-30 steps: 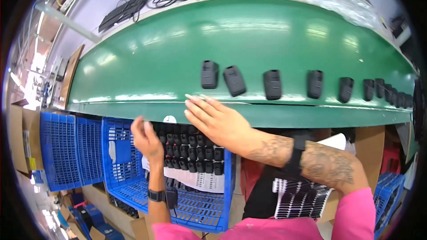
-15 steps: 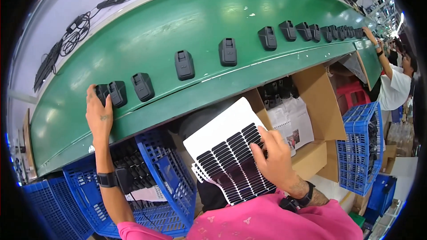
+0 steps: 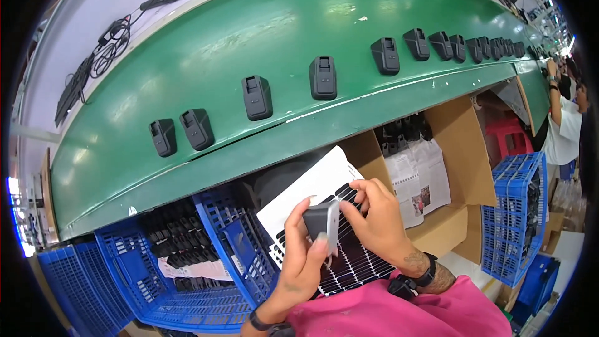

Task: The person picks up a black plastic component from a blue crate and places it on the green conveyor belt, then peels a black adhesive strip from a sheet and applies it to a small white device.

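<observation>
In front of my chest, my left hand (image 3: 298, 268) is wrapped round a black plastic charger-like housing (image 3: 317, 219), tilted so that its greyish flat face turns toward my right hand. My right hand (image 3: 382, 224) is close beside that face, thumb and forefinger curled in a pinch. Whatever lies between those fingertips is too small to make out. Below both hands, a white sheet of black strip stickers (image 3: 306, 181) rests over my lap, with some strips gone from its upper part. Similar housings stand in a row on the green bench, the nearest-left housing (image 3: 163, 137) among them.
The green bench (image 3: 206, 65) curves across the view. Blue crates (image 3: 181, 318) holding black parts stand at lower left, another blue crate (image 3: 508, 218) at right. An open cardboard box (image 3: 458, 150) sits under the bench edge. A co-worker's arm (image 3: 554, 97) reaches in at far right.
My left hand has taken a housing from the left end of the row and brought it to my lap. My right hand has lifted off the sticker sheet toward it.
</observation>
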The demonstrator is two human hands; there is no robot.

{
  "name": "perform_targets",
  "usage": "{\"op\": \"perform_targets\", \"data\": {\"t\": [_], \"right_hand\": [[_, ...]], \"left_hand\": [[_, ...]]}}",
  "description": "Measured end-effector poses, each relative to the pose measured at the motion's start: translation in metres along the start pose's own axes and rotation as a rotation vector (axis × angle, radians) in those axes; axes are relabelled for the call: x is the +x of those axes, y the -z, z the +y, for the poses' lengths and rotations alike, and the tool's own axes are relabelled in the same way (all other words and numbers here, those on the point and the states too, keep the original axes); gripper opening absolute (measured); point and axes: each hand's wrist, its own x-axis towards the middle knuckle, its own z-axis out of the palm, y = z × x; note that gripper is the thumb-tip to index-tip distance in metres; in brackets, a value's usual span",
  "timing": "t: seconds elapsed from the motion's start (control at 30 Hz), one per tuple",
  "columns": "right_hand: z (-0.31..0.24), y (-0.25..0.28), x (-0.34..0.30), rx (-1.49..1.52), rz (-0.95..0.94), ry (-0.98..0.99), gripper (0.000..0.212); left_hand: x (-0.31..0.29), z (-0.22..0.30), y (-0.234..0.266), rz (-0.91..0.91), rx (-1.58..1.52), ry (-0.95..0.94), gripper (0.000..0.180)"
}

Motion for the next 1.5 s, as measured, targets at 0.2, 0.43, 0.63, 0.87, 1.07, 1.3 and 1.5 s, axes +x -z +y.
{"op": "perform_targets", "data": {"t": [0.2, 0.43, 0.63, 0.87, 1.07, 1.3, 1.5], "right_hand": [[0.007, -0.003, -0.006, 0.126, 0.028, 0.095, 0.010], [-0.003, 0.036, -0.021, 0.770, -0.178, -0.149, 0.008], [-0.037, 0.052, -0.016, 0.529, -0.170, 0.025, 0.011], [-0.054, 0.046, -0.011, 1.070, -0.328, -0.277, 0.008], [-0.050, 0.041, -0.012, 1.045, -0.318, -0.299, 0.008], [-0.055, 0.038, -0.011, 0.997, -0.264, -0.357, 0.009], [-0.049, 0.039, -0.013, 1.032, -0.300, -0.316, 0.009]], "left_hand": [[0.008, -0.012, 0.002, 0.155, -0.126, 0.017, 0.061], [0.002, -0.006, -0.010, 0.116, -0.303, 0.008, 0.061], [-0.011, 0.008, -0.011, -0.057, -0.267, 0.101, 0.059], [-0.013, 0.014, -0.018, -0.063, -0.231, -0.007, 0.047], [-0.014, 0.008, -0.016, -0.060, -0.129, -0.032, 0.045], [-0.014, 0.008, -0.017, -0.051, -0.076, -0.002, 0.044], [-0.016, 0.012, -0.018, -0.033, -0.046, 0.021, 0.044]]}}
